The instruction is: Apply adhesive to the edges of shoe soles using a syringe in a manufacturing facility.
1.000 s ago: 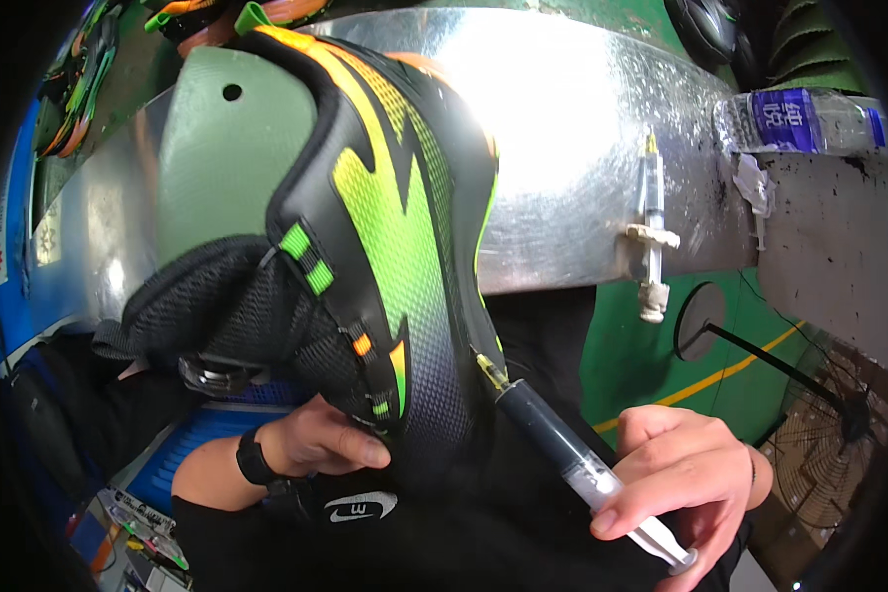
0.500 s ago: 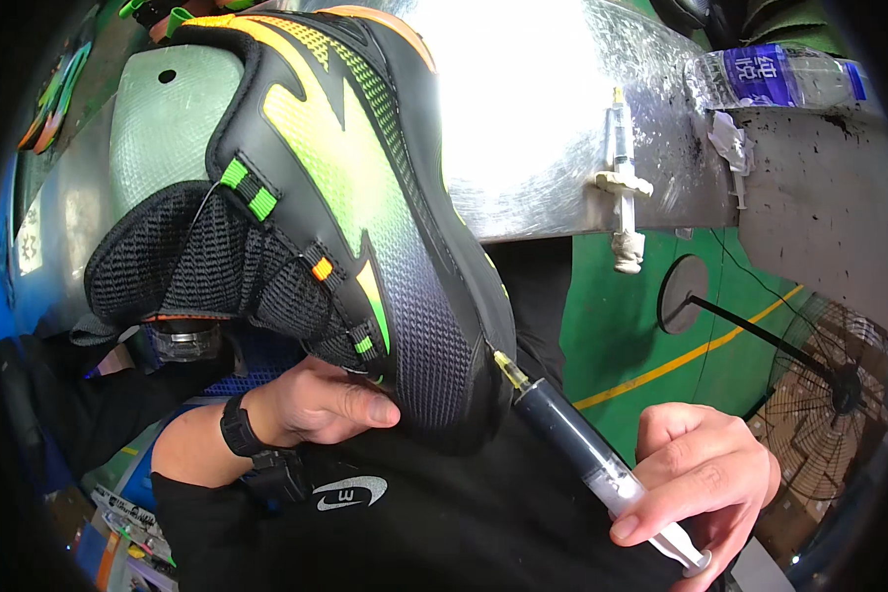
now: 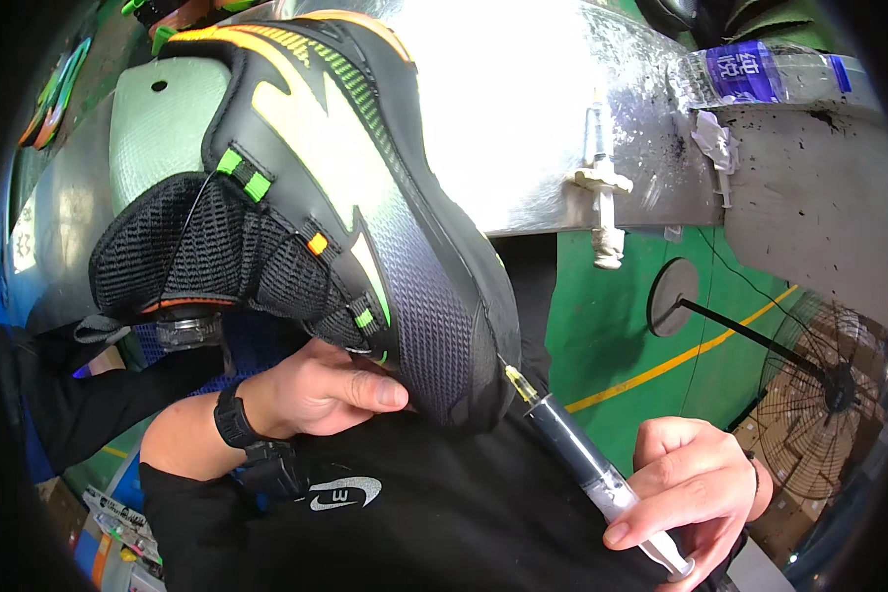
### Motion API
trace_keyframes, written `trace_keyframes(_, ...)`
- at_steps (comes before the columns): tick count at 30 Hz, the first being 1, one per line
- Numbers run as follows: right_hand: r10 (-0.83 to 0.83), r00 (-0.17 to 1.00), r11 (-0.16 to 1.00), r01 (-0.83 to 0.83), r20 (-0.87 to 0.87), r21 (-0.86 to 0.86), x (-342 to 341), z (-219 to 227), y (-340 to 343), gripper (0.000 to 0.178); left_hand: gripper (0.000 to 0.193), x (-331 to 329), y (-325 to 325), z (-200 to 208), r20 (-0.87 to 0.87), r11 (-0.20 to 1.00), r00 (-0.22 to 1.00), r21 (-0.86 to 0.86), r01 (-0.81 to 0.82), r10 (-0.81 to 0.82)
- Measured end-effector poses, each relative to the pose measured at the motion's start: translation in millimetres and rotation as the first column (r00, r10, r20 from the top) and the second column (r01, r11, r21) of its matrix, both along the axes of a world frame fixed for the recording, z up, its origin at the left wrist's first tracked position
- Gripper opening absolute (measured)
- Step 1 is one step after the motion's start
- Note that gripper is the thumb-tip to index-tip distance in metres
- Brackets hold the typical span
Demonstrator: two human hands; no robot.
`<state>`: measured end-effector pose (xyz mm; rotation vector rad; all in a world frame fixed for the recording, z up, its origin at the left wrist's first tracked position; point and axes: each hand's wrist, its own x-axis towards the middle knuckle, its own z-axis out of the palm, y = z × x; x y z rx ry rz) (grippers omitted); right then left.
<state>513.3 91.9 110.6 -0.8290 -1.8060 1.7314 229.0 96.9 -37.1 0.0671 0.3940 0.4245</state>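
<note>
By mtl bench (image 3: pixel 651 197) | L hand (image 3: pixel 321 395) grips txtrd shoe (image 3: pixel 434 316) | R hand (image 3: pixel 689 483) grips clr plstc cyl. syringe (image 3: pixel 572 443)

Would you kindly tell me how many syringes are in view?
2 clearly: a dark syringe in the right hand, a whitish syringe across the metal table's edge. White tissue may hide another.

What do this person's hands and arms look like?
The left hand and right hand are gloveless. A black strap circles the left wrist, a chunky black piece beside it; a thin dark band is on the right. A black fabric sleeve leaves the left forearm bare.
</note>
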Motion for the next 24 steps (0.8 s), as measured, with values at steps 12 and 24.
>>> trace_keyframes(12, -0.073, 0.994, 0.949, 0.046, 0.076, 0.312, 27, -2, -37, 0.056, 0.043, 63, 20, 12, 0.232, 0.993, 0.969, 0.065, -0.098, 0.081)
trace_keyframes(24, -0.362, 0.917, 0.573, 0.079, 0.166, 0.815, 5, -65, -46, 0.029, 0.08, 91, 36, 39, 0.161, 0.983, 0.982, 0.134, -0.123, 0.101)
